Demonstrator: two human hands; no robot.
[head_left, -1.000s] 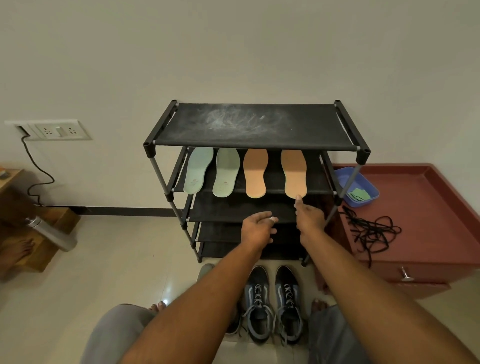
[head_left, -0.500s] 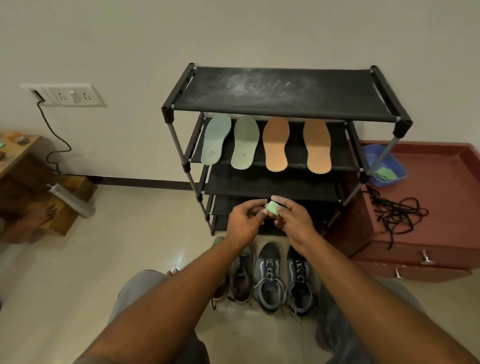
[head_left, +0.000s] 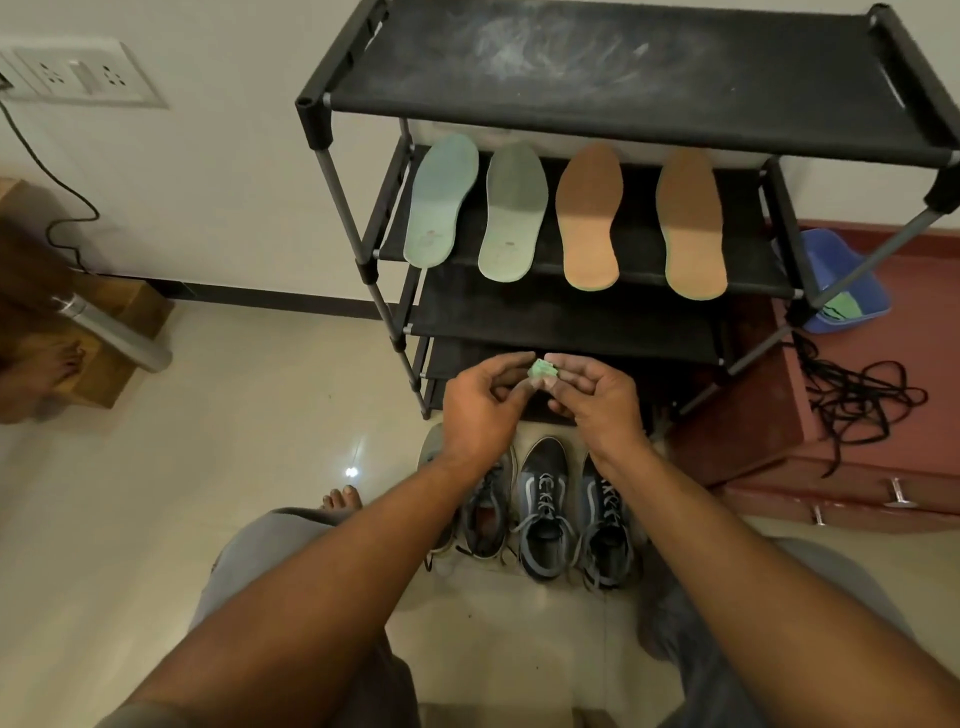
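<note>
Both hands are raised in front of the lower shelves of the black metal-and-fabric shoe rack (head_left: 623, 78). Between them they hold a small green piece (head_left: 543, 371). The left hand (head_left: 480, 410) pinches its left edge with thumb and forefinger. The right hand (head_left: 597, 402) pinches the other side in the same way, and its other fingers are loosely curled under. The piece is in the air, just above the tips of the shoes and touching no shelf. It looks folded or crumpled, and its material I cannot tell.

On the second shelf lie four flat insoles side by side. There are two pale green foam insoles (head_left: 441, 202) on the left and two tan insoles (head_left: 589, 215) on the right, and their heel ends come a little over the front edge. I judge that this laying out is already finished. On the floor under the hands stand a pair of dark blue-grey laced sneakers (head_left: 543, 509) and, just beside them on the left, another darker pair (head_left: 485, 514).

To the right is a red-brown cabinet (head_left: 753, 441). It carries a blue plastic tray (head_left: 826, 254) with more green pieces inside, and a loose heap of black laces (head_left: 852, 395).

The step in hand seems to be opening or preparing this one green piece with the fingers. It is not yet placed anywhere. Since more pieces wait in the tray, I think the work with them is in an early part and most of it is left.
</note>
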